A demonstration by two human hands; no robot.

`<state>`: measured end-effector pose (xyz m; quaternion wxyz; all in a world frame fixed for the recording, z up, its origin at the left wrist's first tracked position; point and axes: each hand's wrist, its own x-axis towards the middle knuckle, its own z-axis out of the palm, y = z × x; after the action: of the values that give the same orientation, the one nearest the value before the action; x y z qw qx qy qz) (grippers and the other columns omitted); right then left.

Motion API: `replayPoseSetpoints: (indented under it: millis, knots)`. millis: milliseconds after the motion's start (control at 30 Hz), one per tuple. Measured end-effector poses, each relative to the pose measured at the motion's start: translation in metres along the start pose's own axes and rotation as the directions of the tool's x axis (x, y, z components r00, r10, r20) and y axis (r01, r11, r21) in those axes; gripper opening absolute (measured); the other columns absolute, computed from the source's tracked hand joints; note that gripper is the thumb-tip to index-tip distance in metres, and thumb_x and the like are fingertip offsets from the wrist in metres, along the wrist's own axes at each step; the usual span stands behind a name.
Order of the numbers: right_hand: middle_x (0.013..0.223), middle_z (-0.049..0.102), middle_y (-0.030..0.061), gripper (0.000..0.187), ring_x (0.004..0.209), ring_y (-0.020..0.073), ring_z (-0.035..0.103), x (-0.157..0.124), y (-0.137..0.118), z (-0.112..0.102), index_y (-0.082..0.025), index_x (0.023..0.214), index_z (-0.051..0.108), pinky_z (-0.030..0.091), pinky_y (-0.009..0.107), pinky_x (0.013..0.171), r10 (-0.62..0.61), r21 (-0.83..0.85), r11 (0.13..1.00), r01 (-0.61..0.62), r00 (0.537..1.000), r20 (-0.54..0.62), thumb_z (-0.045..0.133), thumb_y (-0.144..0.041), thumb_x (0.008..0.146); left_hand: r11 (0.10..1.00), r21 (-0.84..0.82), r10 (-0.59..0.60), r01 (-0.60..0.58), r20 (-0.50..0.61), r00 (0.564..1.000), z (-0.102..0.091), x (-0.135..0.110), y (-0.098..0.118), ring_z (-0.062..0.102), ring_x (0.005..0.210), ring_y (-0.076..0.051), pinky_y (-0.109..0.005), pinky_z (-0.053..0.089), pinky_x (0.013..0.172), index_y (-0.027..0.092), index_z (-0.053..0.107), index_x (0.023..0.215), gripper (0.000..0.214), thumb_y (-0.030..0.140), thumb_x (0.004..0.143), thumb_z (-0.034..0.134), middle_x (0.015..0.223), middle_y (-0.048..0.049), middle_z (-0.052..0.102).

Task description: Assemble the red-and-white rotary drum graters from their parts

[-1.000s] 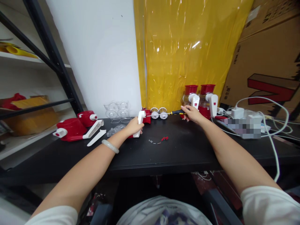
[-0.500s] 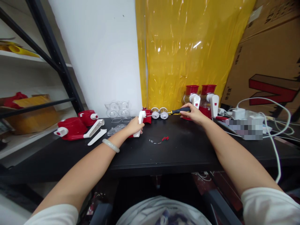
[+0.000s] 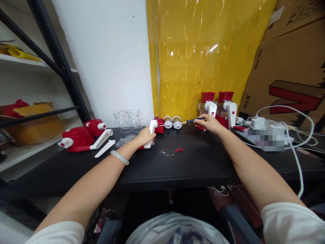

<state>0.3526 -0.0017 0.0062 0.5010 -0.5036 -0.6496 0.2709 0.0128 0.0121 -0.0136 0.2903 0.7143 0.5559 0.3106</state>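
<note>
My left hand (image 3: 145, 136) is closed around the white handle (image 3: 150, 134) of a red and white appliance part (image 3: 158, 126) lying on the black table (image 3: 203, 162). My right hand (image 3: 209, 123) grips a screwdriver (image 3: 191, 121) with a black and yellow handle. Its thin shaft runs left and its tip meets the red part. Two small clear rollers (image 3: 172, 122) stand just behind the shaft. A pale bangle (image 3: 119, 157) circles my left wrist.
Red housings with white handles (image 3: 81, 139) lie at the table's left, clear cups (image 3: 127, 120) behind them. Two assembled red units (image 3: 218, 105) stand behind my right hand. Small screws and a red bit (image 3: 172, 151) lie mid-table. White chargers and cables (image 3: 274, 130) crowd the right; cardboard boxes (image 3: 291, 67) rise behind.
Hardly anything has moved. My right hand has turned slightly on the screwdriver handle, and the view has shifted a little.
</note>
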Motion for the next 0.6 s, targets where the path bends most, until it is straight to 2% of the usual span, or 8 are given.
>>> replayPoseSetpoints:
  millis: [133,333,433,500,600]
  knots:
    - [0.060,0.068,0.0027,0.035,0.035,0.0068,0.045,0.0025,0.0034,-0.0013,-0.017,0.079,0.057,0.030,0.018,0.029,0.008,-0.059,0.998,-0.006,1.000,0.027,0.068,-0.050,0.077,0.999,0.016,0.029,-0.029,0.002,1.000,-0.0007,0.0011,-0.0018,0.065,0.051,-0.019,-0.026,0.052,0.047,0.017,0.044,0.102,0.031,0.014,0.072,0.052,0.063,0.0015,0.059]
    - [0.046,0.060,-0.0011,0.043,0.026,0.0058,0.037,0.0015,0.0029,-0.0018,-0.019,0.071,0.051,0.025,0.019,0.026,0.000,-0.099,0.995,0.004,0.999,0.049,0.059,-0.061,0.080,0.998,0.023,0.050,-0.050,0.018,0.999,-0.0003,0.0024,-0.0039,0.065,0.051,-0.020,-0.027,0.052,0.047,0.016,0.044,0.104,0.032,0.014,0.073,0.052,0.063,0.0010,0.059]
    - [0.039,0.053,-0.0039,0.043,0.026,0.0063,0.039,0.0012,0.0016,0.0010,-0.020,0.072,0.047,0.032,0.018,0.030,-0.005,-0.026,1.000,0.006,0.999,0.038,0.058,-0.061,0.081,0.997,0.044,0.057,-0.058,0.020,0.998,-0.0002,0.0011,-0.0026,0.066,0.052,-0.020,-0.026,0.051,0.048,0.016,0.043,0.105,0.033,0.015,0.073,0.052,0.063,0.0010,0.060]
    - [0.041,0.053,-0.0051,0.040,0.030,0.0080,0.046,0.0016,0.0008,0.0032,-0.021,0.077,0.045,0.039,0.018,0.034,0.004,0.047,0.999,-0.005,1.000,0.019,0.060,-0.057,0.082,0.997,0.051,0.051,-0.052,0.028,0.998,-0.0004,0.0001,-0.0017,0.066,0.053,-0.020,-0.026,0.051,0.047,0.016,0.042,0.105,0.034,0.015,0.073,0.052,0.064,0.0007,0.060]
    - [0.060,0.060,-0.0051,0.037,0.042,0.0103,0.058,0.0022,0.0015,0.0051,-0.023,0.090,0.042,0.051,0.022,0.042,0.052,0.205,0.977,-0.051,0.999,0.000,0.070,-0.045,0.078,0.998,0.045,0.044,-0.046,0.038,0.998,-0.0008,-0.0003,-0.0015,0.066,0.053,-0.020,-0.026,0.051,0.046,0.016,0.041,0.105,0.033,0.015,0.073,0.051,0.065,0.0001,0.059]
